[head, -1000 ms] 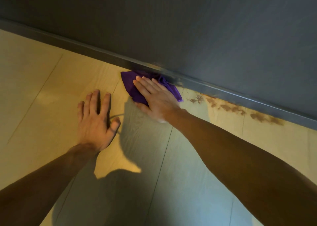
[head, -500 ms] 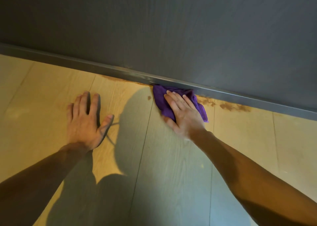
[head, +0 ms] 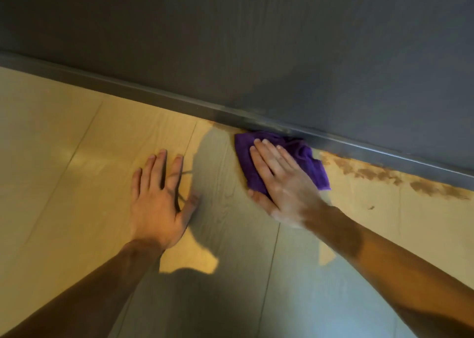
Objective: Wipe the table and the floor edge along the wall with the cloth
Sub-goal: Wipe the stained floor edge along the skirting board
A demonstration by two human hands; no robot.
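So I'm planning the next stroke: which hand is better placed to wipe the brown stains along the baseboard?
The right hand. It already presses the purple cloth flat against the baseboard, beside the brown stains. The left hand lies bare on the floor, farther away.

Right hand (head: 282, 183) is covering the middle of the crumpled purple cloth (head: 307, 158); cloth's far edge is blurring into the grey baseboard (head: 154, 99). Both forearms are running off the bottom edge.
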